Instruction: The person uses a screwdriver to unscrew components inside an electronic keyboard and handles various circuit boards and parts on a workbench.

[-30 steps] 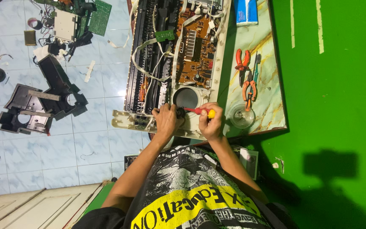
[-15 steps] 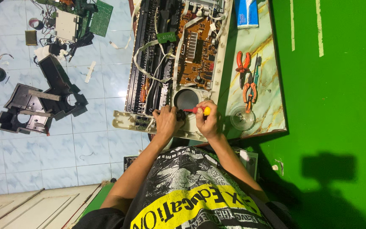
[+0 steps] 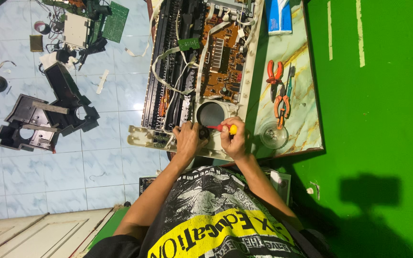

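Gripping a red-and-yellow screwdriver (image 3: 222, 128), the right hand (image 3: 233, 142) has its fingers closed round the handle, tip aimed left at a small dark part by the round speaker (image 3: 211, 113). The left hand (image 3: 187, 139) curls over that part, steadying it; whether it grips is unclear. Likely a screw is being worked, so the tip must stay seated. Both rest on the opened keyboard (image 3: 201, 71) on the table (image 3: 299, 95), pliers (image 3: 277, 79) right.

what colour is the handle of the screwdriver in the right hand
Red with a yellow end cap on the screwdriver, seen in the head view.
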